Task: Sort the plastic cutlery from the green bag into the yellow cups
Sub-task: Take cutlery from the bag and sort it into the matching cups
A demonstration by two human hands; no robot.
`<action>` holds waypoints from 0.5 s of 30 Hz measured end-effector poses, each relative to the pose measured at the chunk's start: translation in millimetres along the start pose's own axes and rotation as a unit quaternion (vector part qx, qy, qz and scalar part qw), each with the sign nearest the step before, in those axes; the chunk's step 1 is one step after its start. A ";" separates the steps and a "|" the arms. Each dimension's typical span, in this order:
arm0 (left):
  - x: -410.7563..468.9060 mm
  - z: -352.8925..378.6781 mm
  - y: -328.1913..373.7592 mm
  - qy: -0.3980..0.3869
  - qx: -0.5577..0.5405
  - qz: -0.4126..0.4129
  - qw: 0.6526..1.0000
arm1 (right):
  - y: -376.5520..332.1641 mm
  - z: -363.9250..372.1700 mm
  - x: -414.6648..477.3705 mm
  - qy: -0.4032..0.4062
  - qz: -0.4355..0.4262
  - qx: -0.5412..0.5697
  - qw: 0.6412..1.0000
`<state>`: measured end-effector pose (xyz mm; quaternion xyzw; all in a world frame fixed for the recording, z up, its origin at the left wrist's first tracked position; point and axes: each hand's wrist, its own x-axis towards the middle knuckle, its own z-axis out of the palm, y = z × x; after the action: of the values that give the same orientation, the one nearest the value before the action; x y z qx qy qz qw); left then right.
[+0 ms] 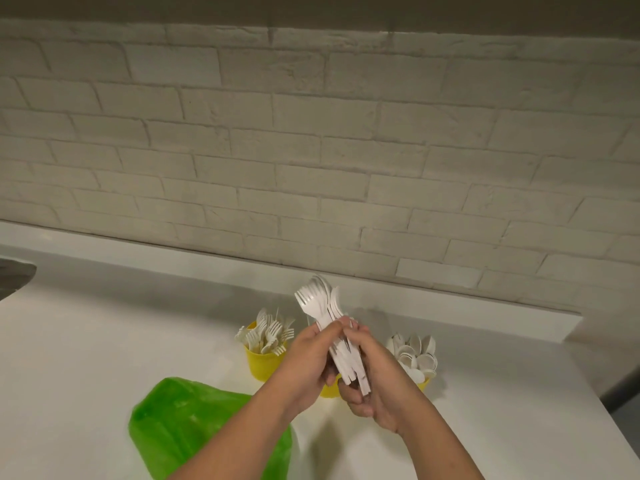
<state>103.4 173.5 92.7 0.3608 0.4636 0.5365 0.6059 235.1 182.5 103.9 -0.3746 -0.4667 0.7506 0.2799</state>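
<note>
Two hands, left hand point(311, 362) and right hand point(377, 386), clasp a mixed bundle point(325, 313) in curled fingers, bag point(194, 427) at 7 o'clock, fork cup point(263, 365) at 10, spoon cup point(424, 382) at 3; next probably means separating one kind.

White cutlery point(323, 311), yellow cups point(262, 364), green bag point(194, 424), white brick-patterned wall point(311, 150).

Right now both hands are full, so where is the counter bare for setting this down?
Bare: the counter left of the fork cup, between green bag and wall; also right of the spoon cup, toward the edge. Crowded: between those cups, where left hand and right hand hold the cutlery.
</note>
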 end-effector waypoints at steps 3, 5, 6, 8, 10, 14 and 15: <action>3.0 -0.3 -6.5 0.013 -0.018 0.010 1.000 | 8.9 2.1 7.6 0.148 -0.097 -0.160 0.971; 0.6 6.0 -11.9 0.030 -0.093 0.002 0.995 | 18.5 3.0 13.2 0.192 -0.161 -0.246 0.936; -1.1 11.9 -13.9 0.043 -0.130 0.002 0.991 | 23.0 3.8 15.6 0.208 -0.182 -0.272 0.921; -4.1 24.2 -18.2 0.082 -0.165 0.005 0.983 | 28.0 9.4 17.7 0.244 -0.189 -0.308 0.900; -6.8 30.0 -21.2 0.116 -0.157 0.023 0.981 | 31.4 17.4 14.9 0.264 -0.187 -0.311 0.893; -7.5 30.0 -22.3 0.141 -0.123 0.051 0.981 | 34.8 26.1 13.7 0.302 -0.216 -0.326 0.870; -7.9 29.6 -22.7 0.137 -0.124 0.054 0.981 | 35.6 25.8 14.4 0.313 -0.220 -0.333 0.862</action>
<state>138.7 163.8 82.0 0.2302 0.4521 0.6658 0.5471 203.3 166.4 74.4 -0.5482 -0.6469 0.3126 0.4281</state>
